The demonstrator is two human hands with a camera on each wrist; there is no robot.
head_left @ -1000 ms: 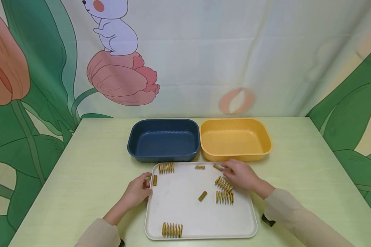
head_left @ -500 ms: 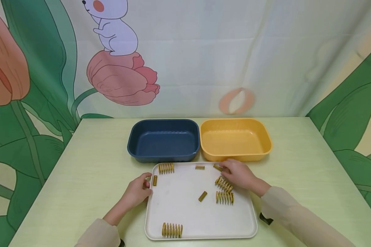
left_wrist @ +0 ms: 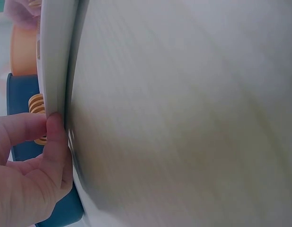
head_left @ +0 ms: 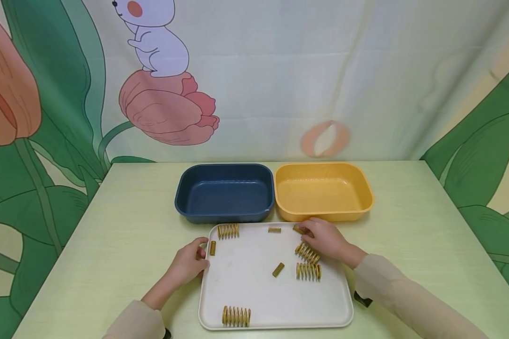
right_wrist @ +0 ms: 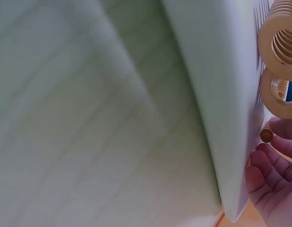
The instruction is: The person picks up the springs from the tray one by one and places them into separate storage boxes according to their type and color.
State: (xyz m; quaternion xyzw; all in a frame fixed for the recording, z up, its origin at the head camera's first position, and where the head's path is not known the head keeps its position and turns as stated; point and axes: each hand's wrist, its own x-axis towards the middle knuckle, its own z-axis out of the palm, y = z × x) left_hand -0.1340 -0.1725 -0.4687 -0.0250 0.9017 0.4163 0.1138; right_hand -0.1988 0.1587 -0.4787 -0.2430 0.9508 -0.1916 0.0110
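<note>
A white tray lies on the table with gold coil springs on it, some large and some small. My left hand grips the tray's left rim; in the left wrist view the thumb and a finger pinch the edge. At the tray's far right corner, my right hand pinches a small spring between thumb and forefinger. The right wrist view shows this small spring end-on at the fingertips. Close below that hand lie two large springs, side by side.
Behind the tray stand a dark blue bin and a yellow bin, side by side. Other large springs lie near the tray's left corners. Small springs are scattered between. A printed curtain hangs behind the table.
My right hand has moved slightly left onto the small spring at the far right corner, and its fingers have closed on it. The left hand stays at the tray rim.
</note>
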